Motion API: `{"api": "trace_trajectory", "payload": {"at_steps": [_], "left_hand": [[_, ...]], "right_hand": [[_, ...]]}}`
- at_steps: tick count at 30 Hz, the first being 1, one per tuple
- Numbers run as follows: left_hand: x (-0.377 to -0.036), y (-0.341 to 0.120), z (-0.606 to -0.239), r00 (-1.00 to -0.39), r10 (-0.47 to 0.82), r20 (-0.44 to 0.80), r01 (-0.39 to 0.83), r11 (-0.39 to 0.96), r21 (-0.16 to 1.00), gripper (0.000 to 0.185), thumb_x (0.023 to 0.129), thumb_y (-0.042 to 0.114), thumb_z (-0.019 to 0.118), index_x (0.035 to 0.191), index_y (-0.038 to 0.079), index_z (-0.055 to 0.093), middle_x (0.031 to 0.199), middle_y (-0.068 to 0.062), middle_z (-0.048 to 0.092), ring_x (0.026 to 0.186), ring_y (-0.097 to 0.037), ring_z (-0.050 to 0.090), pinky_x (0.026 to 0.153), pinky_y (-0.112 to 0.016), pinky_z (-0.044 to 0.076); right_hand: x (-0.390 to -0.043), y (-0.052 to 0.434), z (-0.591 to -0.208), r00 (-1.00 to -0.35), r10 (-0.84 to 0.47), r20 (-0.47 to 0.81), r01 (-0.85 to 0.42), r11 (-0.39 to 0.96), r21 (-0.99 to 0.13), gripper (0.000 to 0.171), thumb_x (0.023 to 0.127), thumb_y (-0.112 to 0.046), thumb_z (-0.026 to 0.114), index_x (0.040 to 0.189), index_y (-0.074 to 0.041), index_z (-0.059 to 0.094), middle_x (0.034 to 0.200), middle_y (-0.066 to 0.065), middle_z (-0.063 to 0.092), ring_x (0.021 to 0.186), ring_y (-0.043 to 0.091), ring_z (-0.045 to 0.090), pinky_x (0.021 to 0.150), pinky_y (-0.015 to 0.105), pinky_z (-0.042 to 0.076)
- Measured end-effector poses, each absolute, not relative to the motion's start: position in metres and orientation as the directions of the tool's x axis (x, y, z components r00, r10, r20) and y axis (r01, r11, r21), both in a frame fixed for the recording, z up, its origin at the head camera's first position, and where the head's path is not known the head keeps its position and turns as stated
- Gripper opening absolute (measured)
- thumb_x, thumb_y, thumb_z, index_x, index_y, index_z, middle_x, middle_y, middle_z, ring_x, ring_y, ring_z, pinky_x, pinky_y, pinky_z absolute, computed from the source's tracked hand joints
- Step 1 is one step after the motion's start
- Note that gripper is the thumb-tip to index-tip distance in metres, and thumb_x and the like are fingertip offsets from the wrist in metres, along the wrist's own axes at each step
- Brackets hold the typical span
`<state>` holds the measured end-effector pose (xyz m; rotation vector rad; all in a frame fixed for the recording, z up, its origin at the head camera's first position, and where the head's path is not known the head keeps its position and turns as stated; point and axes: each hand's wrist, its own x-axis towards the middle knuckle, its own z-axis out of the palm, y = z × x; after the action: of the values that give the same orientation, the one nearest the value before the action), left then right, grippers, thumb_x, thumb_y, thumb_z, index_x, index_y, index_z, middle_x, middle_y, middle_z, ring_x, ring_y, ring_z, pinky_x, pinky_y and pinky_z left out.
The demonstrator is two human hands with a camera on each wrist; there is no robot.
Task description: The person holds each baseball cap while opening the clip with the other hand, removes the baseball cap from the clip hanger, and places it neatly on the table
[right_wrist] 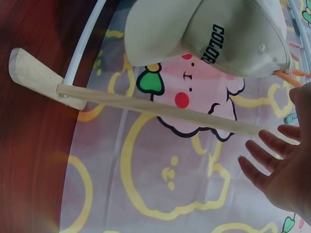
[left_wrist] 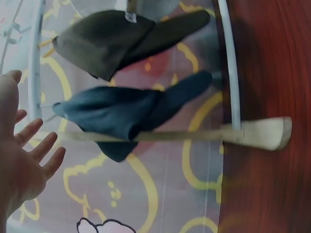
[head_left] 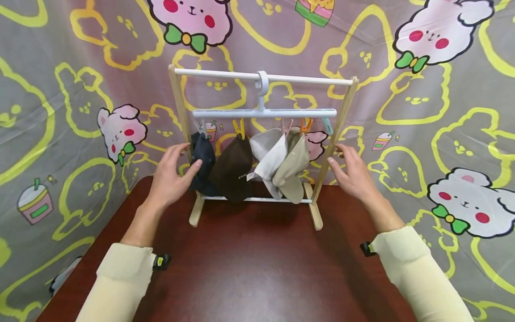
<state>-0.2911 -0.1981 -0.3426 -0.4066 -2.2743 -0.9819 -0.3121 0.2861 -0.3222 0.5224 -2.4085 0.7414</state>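
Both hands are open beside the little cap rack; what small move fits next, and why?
Probably closing both hands on the rack's wooden posts: the left hand sits at the left post beside the navy cap, the right hand near the right post, neither gripping.

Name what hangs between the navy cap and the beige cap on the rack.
In the head view, a brown cap and a light grey cap hang between the navy cap and beige cap.

dark red-brown table (head_left: 249,268), wooden rack (head_left: 316,213) standing on it
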Motion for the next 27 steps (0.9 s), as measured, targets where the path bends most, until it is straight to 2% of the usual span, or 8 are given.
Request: {"api": "trace_trajectory", "payload": {"at_steps": [5, 11, 20, 27], "left_hand": [[-0.286, -0.183, -0.340, -0.728, 0.047, 0.684, 0.564, 0.609, 0.558, 0.045, 0.097, 0.025, 0.072, 0.135, 0.004, 0.060, 0.127, -0.014, 0.061, 0.116, -0.034, 0.059, 0.094, -0.055, 0.048], [-0.279, -0.161, -0.338, -0.702, 0.111, 0.703, 0.634, 0.545, 0.548, 0.033, 0.097, 0.017, 0.070, 0.128, 0.006, 0.064, 0.120, -0.012, 0.065, 0.106, -0.029, 0.064, 0.090, -0.050, 0.052], [-0.266, -0.130, -0.346, -0.687, 0.163, 0.708, 0.687, 0.463, 0.560, 0.025, 0.096, 0.008, 0.070, 0.119, 0.001, 0.067, 0.108, -0.013, 0.069, 0.093, -0.020, 0.066, 0.084, -0.041, 0.055], [-0.257, -0.110, -0.351, -0.687, 0.215, 0.694, 0.707, 0.421, 0.569, 0.021, 0.096, 0.006, 0.069, 0.117, 0.005, 0.067, 0.108, -0.009, 0.068, 0.094, -0.016, 0.066, 0.085, -0.036, 0.057]], "right_hand": [[-0.315, 0.281, -0.314, -0.724, -0.206, 0.658, -0.559, 0.734, -0.386, 0.037, 0.103, -0.018, 0.059, 0.133, 0.004, 0.057, 0.124, 0.024, 0.059, 0.111, 0.043, 0.061, 0.090, 0.056, 0.049], [-0.319, 0.274, -0.305, -0.692, -0.204, 0.692, -0.594, 0.705, -0.386, 0.030, 0.101, -0.013, 0.062, 0.124, 0.006, 0.062, 0.114, 0.023, 0.062, 0.101, 0.039, 0.064, 0.085, 0.051, 0.052], [-0.319, 0.264, -0.297, -0.736, -0.223, 0.639, -0.570, 0.712, -0.409, 0.032, 0.103, -0.017, 0.060, 0.126, 0.004, 0.062, 0.108, 0.020, 0.068, 0.097, 0.034, 0.066, 0.082, 0.051, 0.055], [-0.321, 0.259, -0.294, -0.762, -0.246, 0.598, -0.560, 0.715, -0.419, 0.038, 0.104, -0.020, 0.058, 0.134, 0.003, 0.060, 0.115, 0.022, 0.070, 0.101, 0.036, 0.069, 0.084, 0.052, 0.056]]}}
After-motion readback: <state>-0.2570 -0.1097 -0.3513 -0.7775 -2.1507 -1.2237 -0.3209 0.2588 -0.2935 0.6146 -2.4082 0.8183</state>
